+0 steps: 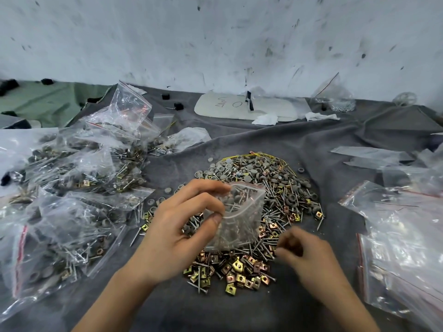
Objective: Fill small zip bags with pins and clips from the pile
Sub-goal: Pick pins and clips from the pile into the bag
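Note:
A pile (259,188) of grey caps, steel pins and brass square clips lies in the middle of the grey cloth. My left hand (184,226) pinches the left edge of a small clear zip bag (242,216) with a red seal strip, holding it over the pile. The bag looks empty. My right hand (304,252) hovers low over the pile's right front side, fingers curled and blurred. I cannot tell whether it holds any pins or clips.
Several filled zip bags (79,178) are heaped at the left. Empty zip bags (402,221) lie stacked at the right. A white board (223,106) and crumpled tissue (266,119) sit near the scuffed wall. The cloth (239,312) shows bare in front.

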`<state>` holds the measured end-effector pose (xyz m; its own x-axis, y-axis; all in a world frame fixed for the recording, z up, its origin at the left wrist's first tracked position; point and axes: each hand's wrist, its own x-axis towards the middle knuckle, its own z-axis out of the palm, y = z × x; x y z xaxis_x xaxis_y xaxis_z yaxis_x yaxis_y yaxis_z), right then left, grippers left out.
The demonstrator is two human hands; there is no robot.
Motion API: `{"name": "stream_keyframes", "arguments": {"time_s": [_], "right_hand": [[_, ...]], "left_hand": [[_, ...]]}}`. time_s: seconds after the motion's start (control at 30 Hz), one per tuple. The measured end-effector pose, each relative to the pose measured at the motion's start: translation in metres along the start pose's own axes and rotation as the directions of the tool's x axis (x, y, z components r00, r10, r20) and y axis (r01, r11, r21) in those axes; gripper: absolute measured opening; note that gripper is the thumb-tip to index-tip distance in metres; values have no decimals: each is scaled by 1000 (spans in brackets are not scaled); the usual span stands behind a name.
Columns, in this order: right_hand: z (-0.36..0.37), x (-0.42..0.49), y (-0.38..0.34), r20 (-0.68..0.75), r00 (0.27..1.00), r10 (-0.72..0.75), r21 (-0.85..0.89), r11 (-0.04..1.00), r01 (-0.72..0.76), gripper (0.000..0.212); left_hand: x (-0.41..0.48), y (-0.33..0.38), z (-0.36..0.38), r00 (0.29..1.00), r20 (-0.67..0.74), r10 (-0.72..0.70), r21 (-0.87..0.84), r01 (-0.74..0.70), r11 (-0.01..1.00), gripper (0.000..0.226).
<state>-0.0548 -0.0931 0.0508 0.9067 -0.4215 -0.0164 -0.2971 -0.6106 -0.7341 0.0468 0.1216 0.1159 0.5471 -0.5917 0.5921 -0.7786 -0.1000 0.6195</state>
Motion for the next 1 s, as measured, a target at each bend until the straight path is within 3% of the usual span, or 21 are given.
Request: {"name": "stream_keyframes", "arguments": {"time_s": [0.13, 0.23, 0.3, 0.87, 1.0], "right_hand": [[-31, -2, -41, -248, 940, -236, 323, 894, 310, 14], [-42, -9, -75, -339, 837, -430, 340, 773, 535, 13], [-41, -10, -88, -337, 799, -498, 322, 737, 595, 15], [-25, -9, -75, -167, 863, -477, 416, 759, 500, 28], [-30, -7, -57, -289, 893, -346, 419, 793, 443, 30]], "left_hand": [[0, 2, 4, 999, 24, 23, 9, -23, 1000, 17], [0, 3, 8, 998, 48, 35, 1, -36, 999, 17], [-1, 3, 10, 997, 58, 43, -21, -42, 999, 16], [-1, 8, 12, 998, 51, 43, -20, -42, 999, 17], [-1, 4, 4, 999, 24, 33, -22, -32, 999, 18]]}}
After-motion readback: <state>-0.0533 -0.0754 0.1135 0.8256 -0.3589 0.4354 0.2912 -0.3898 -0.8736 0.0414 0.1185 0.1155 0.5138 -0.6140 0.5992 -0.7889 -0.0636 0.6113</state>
